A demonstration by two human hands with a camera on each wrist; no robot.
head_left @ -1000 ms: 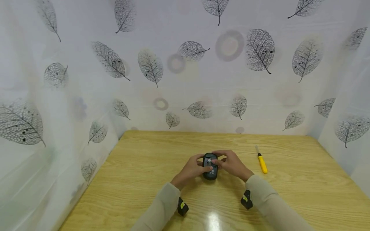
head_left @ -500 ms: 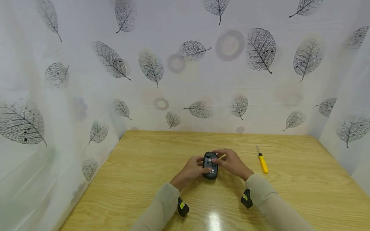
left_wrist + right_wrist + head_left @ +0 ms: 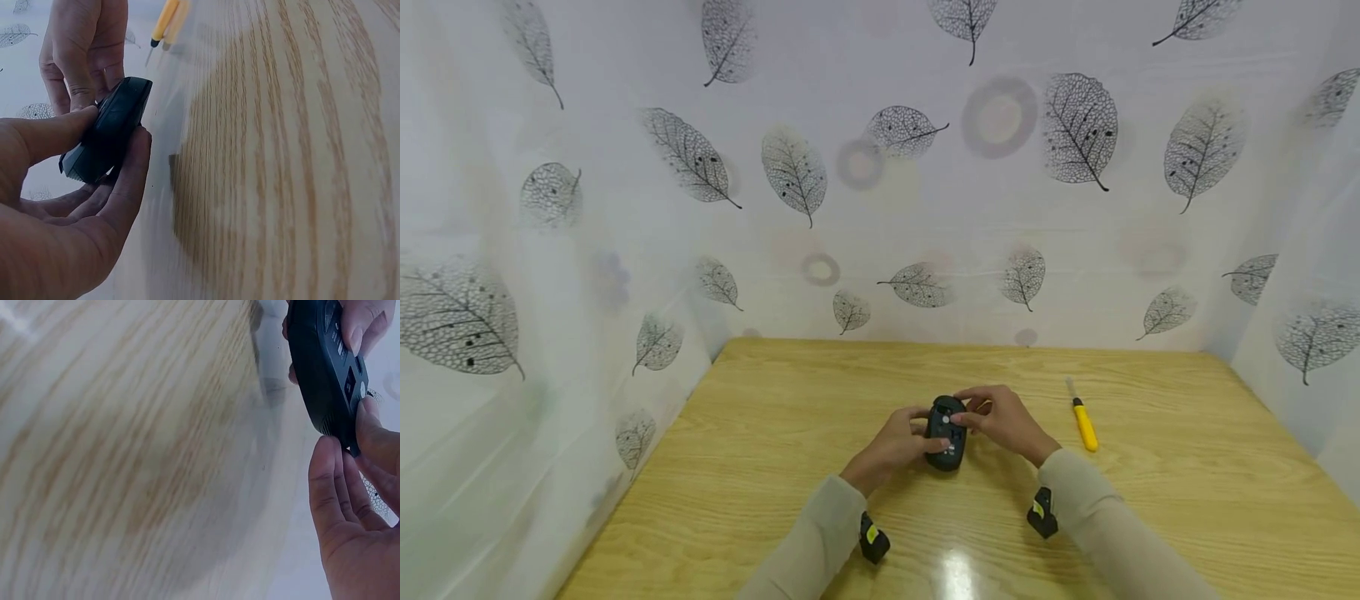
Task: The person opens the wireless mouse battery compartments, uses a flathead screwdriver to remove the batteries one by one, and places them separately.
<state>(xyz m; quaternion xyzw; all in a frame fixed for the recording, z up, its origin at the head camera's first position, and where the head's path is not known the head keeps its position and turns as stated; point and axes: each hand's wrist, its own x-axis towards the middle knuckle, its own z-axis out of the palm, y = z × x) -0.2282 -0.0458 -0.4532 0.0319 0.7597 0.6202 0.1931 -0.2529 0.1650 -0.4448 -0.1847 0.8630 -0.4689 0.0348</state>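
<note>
In the head view, the small dark plastic computer mouse [image 3: 946, 432], turned with its underside up, is above the middle of the light wooden desk [image 3: 760, 467]. The left hand [image 3: 895, 442] grips it from the left, the thumb curled over the top. The right hand [image 3: 1003, 421] pinches its far end with bent fingers. A yellow-handled utility knife [image 3: 1082, 421] lies apart on the right.

The left wrist view shows what the head view hides: the mouse [image 3: 106, 134] is lifted off the desk [image 3: 281, 162], pinched only by thumb and fingertips of the left hand [image 3: 56, 206], with the right hand [image 3: 84, 50] touching its far edge.

The right wrist view alone shows the underside with its small switch and labels [image 3: 325, 369], the right hand [image 3: 356, 506] at the near end.

In my judgement this thin fingertip grip can slip if one hand pushes too hard, and the mouse would drop on the desk
</note>
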